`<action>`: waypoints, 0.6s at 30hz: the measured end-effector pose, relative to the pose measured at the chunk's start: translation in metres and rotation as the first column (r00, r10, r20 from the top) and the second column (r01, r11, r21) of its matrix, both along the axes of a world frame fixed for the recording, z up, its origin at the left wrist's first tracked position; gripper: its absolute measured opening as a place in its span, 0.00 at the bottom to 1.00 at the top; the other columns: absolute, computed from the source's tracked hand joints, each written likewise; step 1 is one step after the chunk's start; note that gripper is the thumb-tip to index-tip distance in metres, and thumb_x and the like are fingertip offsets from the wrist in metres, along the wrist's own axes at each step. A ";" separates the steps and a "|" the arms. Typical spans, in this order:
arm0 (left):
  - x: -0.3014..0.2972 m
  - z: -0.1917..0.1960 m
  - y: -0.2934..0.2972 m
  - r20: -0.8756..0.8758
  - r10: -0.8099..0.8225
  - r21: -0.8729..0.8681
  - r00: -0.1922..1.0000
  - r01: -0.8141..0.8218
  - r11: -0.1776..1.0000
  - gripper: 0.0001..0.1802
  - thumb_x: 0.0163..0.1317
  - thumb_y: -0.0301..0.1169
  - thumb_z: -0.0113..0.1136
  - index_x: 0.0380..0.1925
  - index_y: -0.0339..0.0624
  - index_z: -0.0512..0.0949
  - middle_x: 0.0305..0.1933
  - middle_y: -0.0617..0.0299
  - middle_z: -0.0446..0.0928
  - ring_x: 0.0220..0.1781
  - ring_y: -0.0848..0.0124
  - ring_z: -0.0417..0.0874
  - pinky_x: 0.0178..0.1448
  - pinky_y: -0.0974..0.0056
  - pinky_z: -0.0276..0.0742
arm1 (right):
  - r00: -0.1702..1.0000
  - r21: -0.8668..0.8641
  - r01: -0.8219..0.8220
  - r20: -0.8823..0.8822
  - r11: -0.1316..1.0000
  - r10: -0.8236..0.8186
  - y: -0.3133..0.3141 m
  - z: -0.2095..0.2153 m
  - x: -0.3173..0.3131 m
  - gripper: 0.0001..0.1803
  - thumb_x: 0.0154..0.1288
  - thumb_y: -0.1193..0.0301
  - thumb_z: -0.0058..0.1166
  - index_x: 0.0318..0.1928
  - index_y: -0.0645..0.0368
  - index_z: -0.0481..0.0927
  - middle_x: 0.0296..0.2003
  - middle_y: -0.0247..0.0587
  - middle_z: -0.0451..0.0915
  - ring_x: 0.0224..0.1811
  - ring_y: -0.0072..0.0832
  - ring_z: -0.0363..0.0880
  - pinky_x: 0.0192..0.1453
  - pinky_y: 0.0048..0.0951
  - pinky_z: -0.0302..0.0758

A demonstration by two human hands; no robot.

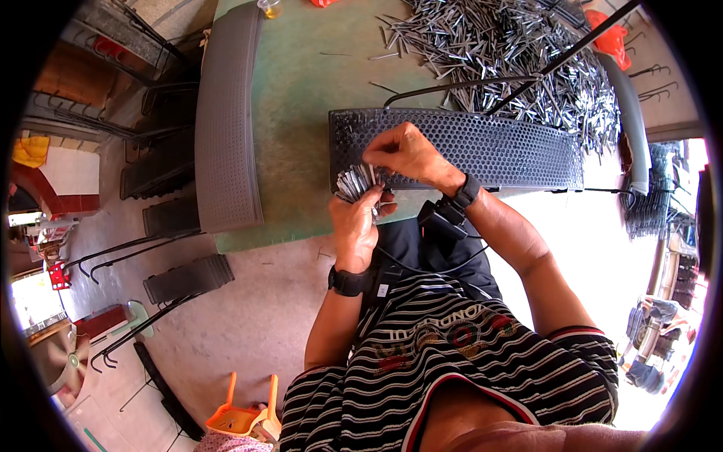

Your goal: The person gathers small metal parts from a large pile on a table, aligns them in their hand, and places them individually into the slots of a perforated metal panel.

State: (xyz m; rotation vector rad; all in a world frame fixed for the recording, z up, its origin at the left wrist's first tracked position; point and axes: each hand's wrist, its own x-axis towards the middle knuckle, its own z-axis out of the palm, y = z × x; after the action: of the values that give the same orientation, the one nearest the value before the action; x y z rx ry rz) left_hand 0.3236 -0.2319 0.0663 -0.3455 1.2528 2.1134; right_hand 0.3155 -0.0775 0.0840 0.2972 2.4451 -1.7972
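My left hand (pixel 355 230) is closed around a bundle of short silvery metal strips (pixel 354 183), their ends fanning up past the thumb. My right hand (pixel 413 157) is just above and to the right of that bundle, thumb and forefinger pinched together. What lies between those fingertips is too small to make out. Both hands are at the left part of a long dark perforated tray (pixel 482 147), full of round holes, which lies across the near side of a green table (pixel 294 151). Some small dark pieces (pixel 344 134) show at the tray's left end.
A big heap of loose metal strips (pixel 520 60) covers the table's far right. Black metal rods (pixel 520 90) slant over it. A grey perforated panel (pixel 227 128) lies along the left edge. A small cup (pixel 269 8) stands at the back. An orange chair (pixel 239 418) is behind, lower left.
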 end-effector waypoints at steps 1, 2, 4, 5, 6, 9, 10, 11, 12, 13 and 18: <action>0.001 -0.003 0.000 0.005 0.004 0.011 1.000 -0.004 1.000 0.11 0.52 0.15 0.56 0.37 0.33 0.75 0.32 0.56 0.77 0.25 0.66 0.80 0.27 0.63 0.80 | 0.999 -0.090 0.036 -0.007 0.995 -0.037 0.004 -0.006 0.001 0.07 0.58 0.74 0.56 0.32 0.67 0.81 0.24 0.36 0.80 0.21 0.20 0.77 0.23 0.18 0.72; 0.001 -0.006 0.000 0.010 0.005 0.023 1.000 -0.005 1.000 0.11 0.51 0.14 0.55 0.37 0.32 0.75 0.32 0.56 0.77 0.25 0.66 0.80 0.27 0.63 0.81 | 0.993 -0.140 0.116 -0.010 0.983 -0.119 0.006 -0.004 0.002 0.07 0.59 0.74 0.55 0.33 0.68 0.80 0.24 0.37 0.81 0.21 0.20 0.77 0.23 0.18 0.72; 0.002 -0.012 -0.002 0.016 0.009 0.064 1.000 -0.010 0.998 0.13 0.52 0.14 0.54 0.40 0.32 0.74 0.35 0.54 0.77 0.27 0.65 0.81 0.31 0.61 0.81 | 0.960 -0.240 0.270 -0.005 0.933 -0.279 0.009 0.003 0.002 0.08 0.60 0.75 0.54 0.34 0.70 0.79 0.26 0.39 0.81 0.22 0.21 0.79 0.23 0.18 0.74; 0.002 -0.014 -0.002 0.019 0.010 0.085 1.000 -0.012 0.996 0.14 0.52 0.14 0.54 0.41 0.31 0.74 0.37 0.53 0.77 0.29 0.64 0.81 0.33 0.60 0.81 | 0.942 -0.224 0.312 -0.056 0.923 -0.332 0.014 0.000 -0.001 0.07 0.61 0.76 0.53 0.37 0.70 0.76 0.27 0.42 0.81 0.25 0.24 0.81 0.25 0.19 0.77; 0.003 -0.013 -0.002 0.021 0.026 0.084 0.999 -0.028 0.996 0.15 0.52 0.14 0.53 0.41 0.31 0.73 0.38 0.53 0.77 0.29 0.63 0.81 0.34 0.59 0.82 | 0.908 -0.170 0.364 -0.155 0.916 -0.389 0.017 -0.002 -0.003 0.07 0.61 0.76 0.52 0.36 0.70 0.75 0.25 0.43 0.81 0.25 0.24 0.81 0.25 0.20 0.76; 0.004 -0.004 -0.003 0.026 0.062 0.077 0.998 -0.063 0.995 0.16 0.51 0.13 0.53 0.43 0.29 0.72 0.41 0.52 0.76 0.30 0.63 0.81 0.36 0.58 0.82 | 0.808 -0.009 0.477 -0.389 0.879 -0.442 0.019 0.001 -0.008 0.07 0.60 0.77 0.51 0.37 0.67 0.70 0.23 0.46 0.81 0.27 0.27 0.83 0.26 0.23 0.76; 0.004 -0.002 -0.004 0.026 0.065 0.073 0.998 -0.067 0.995 0.17 0.51 0.13 0.53 0.43 0.29 0.72 0.41 0.52 0.75 0.30 0.62 0.81 0.36 0.58 0.83 | 0.802 0.014 0.483 -0.410 0.876 -0.435 0.020 -0.002 -0.010 0.06 0.60 0.77 0.51 0.37 0.67 0.69 0.24 0.46 0.81 0.27 0.27 0.83 0.27 0.23 0.76; 0.003 -0.001 -0.004 0.025 0.068 0.069 0.997 -0.070 0.995 0.17 0.51 0.13 0.54 0.44 0.29 0.72 0.41 0.52 0.75 0.29 0.62 0.81 0.36 0.58 0.83 | 0.794 0.036 0.489 -0.432 0.871 -0.428 0.021 -0.008 -0.012 0.06 0.60 0.78 0.50 0.37 0.67 0.69 0.24 0.46 0.81 0.27 0.28 0.83 0.27 0.24 0.76; 0.003 -0.001 -0.005 0.026 0.057 0.061 0.998 -0.058 0.996 0.17 0.51 0.13 0.54 0.44 0.30 0.72 0.40 0.53 0.75 0.29 0.63 0.81 0.36 0.58 0.83 | 0.787 0.058 0.495 -0.453 0.867 -0.419 0.022 -0.012 -0.014 0.06 0.60 0.78 0.50 0.36 0.67 0.69 0.24 0.46 0.81 0.28 0.28 0.83 0.27 0.24 0.76; 0.002 -0.001 -0.006 0.028 0.046 0.052 0.999 -0.047 0.998 0.17 0.51 0.14 0.54 0.44 0.30 0.72 0.40 0.53 0.76 0.29 0.63 0.81 0.35 0.59 0.83 | 0.785 0.059 0.497 -0.455 0.866 -0.420 0.022 -0.015 -0.016 0.06 0.61 0.79 0.50 0.36 0.66 0.69 0.25 0.46 0.81 0.28 0.29 0.83 0.28 0.25 0.76; 0.000 -0.009 -0.010 0.038 0.016 0.012 0.999 -0.016 1.000 0.15 0.52 0.16 0.56 0.42 0.32 0.74 0.35 0.56 0.77 0.27 0.65 0.81 0.29 0.61 0.81 | 0.791 0.090 0.479 -0.475 0.873 -0.385 0.024 -0.030 -0.024 0.04 0.60 0.79 0.50 0.35 0.65 0.70 0.26 0.50 0.80 0.27 0.37 0.83 0.28 0.30 0.76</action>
State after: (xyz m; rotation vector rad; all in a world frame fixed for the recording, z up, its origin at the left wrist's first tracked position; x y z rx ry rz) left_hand 0.3237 -0.2417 0.0577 -0.3897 1.2180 2.1173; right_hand 0.2918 -0.0530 0.0539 0.5673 3.1118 -1.9526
